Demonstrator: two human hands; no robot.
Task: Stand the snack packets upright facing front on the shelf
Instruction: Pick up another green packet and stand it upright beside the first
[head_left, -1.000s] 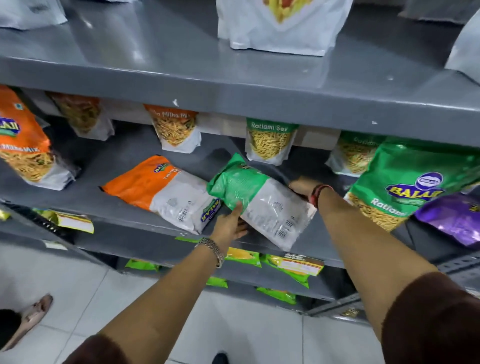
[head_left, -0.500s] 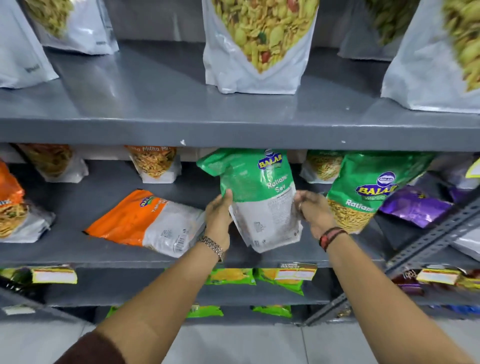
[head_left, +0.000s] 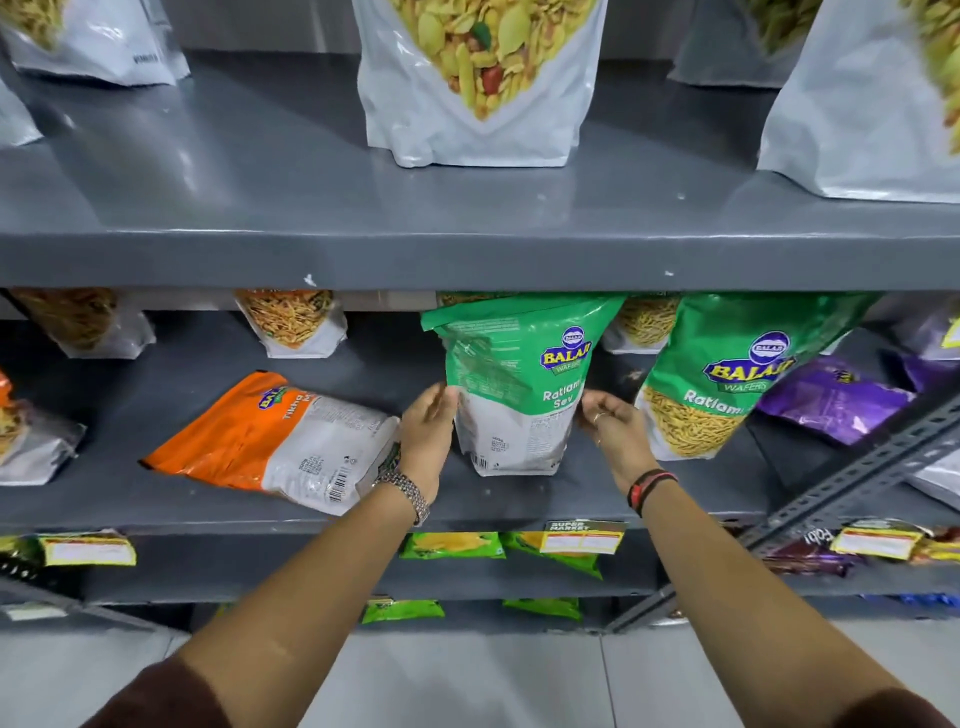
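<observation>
Both hands, left hand (head_left: 427, 431) and right hand (head_left: 612, 427), loosely cup the upright green packet (head_left: 514, 384); the orange packet (head_left: 270, 441) lies flat just left, nearer the left hand.

"Balaji Ratlami Sev" on green packet (head_left: 519, 384)

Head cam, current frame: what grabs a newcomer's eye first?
The green Ratlami Sev packet at the middle of the middle shelf, standing upright between the left hand and right hand, one at each side. Next, the orange packet lying flat to its left, not yet stood up. Above, a white pouch of yellow mix stands on the top shelf.
</observation>
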